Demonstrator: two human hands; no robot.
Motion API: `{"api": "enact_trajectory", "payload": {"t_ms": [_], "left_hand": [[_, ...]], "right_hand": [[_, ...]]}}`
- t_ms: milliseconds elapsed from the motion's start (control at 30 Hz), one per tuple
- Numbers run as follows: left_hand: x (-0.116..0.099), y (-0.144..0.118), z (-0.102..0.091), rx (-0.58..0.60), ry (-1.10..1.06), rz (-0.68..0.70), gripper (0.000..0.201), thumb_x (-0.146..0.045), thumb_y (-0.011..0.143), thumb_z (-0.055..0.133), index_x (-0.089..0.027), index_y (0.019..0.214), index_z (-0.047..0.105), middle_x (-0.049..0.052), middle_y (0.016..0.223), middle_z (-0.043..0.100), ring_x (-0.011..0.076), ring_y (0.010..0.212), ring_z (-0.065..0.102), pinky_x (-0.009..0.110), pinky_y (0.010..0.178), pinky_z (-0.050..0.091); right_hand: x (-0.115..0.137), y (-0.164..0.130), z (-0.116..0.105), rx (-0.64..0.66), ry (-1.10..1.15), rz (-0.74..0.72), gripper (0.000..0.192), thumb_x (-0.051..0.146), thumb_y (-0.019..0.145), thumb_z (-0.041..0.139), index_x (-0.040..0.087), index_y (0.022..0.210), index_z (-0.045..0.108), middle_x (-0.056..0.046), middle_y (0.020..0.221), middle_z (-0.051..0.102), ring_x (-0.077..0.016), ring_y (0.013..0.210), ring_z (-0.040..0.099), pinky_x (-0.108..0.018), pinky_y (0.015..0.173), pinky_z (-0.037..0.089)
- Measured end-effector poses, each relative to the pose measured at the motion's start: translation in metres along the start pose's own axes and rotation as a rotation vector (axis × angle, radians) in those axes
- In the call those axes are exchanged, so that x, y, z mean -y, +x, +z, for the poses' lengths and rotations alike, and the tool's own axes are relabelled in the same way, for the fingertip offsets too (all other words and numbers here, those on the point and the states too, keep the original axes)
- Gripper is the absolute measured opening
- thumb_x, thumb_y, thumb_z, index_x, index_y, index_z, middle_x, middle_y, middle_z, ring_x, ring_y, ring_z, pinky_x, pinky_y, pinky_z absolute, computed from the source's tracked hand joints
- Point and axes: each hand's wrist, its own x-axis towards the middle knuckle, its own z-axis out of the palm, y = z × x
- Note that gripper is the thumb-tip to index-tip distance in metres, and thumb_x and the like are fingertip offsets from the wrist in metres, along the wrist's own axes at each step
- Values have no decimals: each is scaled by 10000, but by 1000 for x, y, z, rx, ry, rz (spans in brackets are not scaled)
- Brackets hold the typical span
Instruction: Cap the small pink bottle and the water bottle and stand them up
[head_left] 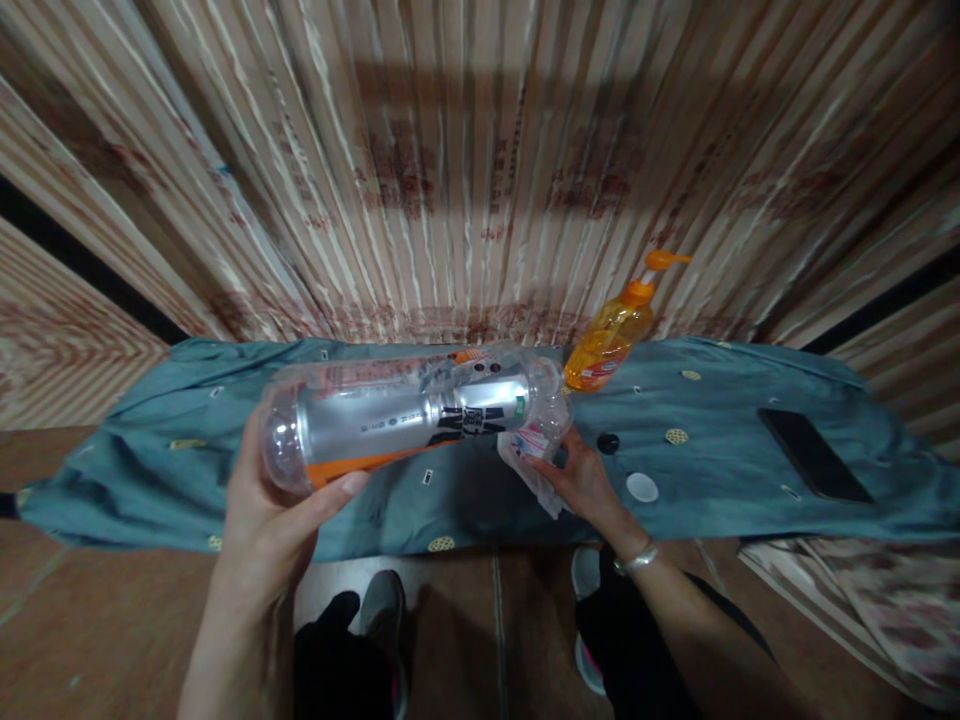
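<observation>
My left hand (277,520) is wrapped round the base end of a large clear plastic bottle (375,415) with a silver and orange label. The bottle lies nearly level in the air, its neck pointing right. My right hand (589,485) grips a small clear plastic container (534,442) with a pink and white label, just below the bottle's neck. Whether the two touch, I cannot tell. Beside the right hand, a black cap (607,442) and a white round lid (642,487) lie on the teal cloth (697,480).
A pump bottle of orange liquid (611,340) stands behind, near the patterned curtain (465,180). A black phone (814,455) lies at the right of the cloth. Below the front edge are the tiled floor (457,640) and shoes (384,610).
</observation>
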Motion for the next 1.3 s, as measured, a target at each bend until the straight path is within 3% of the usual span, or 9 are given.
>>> {"api": "enact_trajectory", "payload": {"t_ms": [433, 700, 1067, 1300], "left_hand": [[6, 3, 0, 15, -1, 21, 905, -299, 413, 996, -304, 1250, 651, 57, 1377, 630, 382, 1380, 525, 574, 1211, 359], [7, 3, -2, 1, 4, -12, 950, -295, 395, 998, -305, 1278, 649, 68, 1392, 623, 416, 1402, 494, 648, 1235, 256], [11, 4, -6, 33, 69, 36, 946, -335, 459, 979, -328, 1334, 618, 51, 1403, 632, 377, 1386, 535, 540, 1203, 390], [11, 5, -5, 6, 55, 2, 993, -332, 414, 991, -319, 1336, 623, 65, 1393, 637, 402, 1392, 519, 588, 1219, 342]], "right_hand": [[1, 0, -1, -1, 40, -4, 546, 485, 811, 700, 167, 1239, 581, -160, 1111, 773, -344, 1000, 748, -442, 849, 580], [2, 1, -1, 1, 17, -4, 553, 485, 808, 703, 169, 1244, 575, -158, 1102, 776, -344, 1009, 749, -435, 850, 580], [5, 1, -3, 4, 35, 15, 523, 499, 788, 703, 180, 1190, 599, -136, 1043, 786, -328, 963, 756, -424, 837, 581], [9, 2, -6, 12, 42, 17, 503, 489, 790, 706, 181, 1174, 605, -134, 1037, 785, -320, 951, 755, -401, 807, 579]]}}
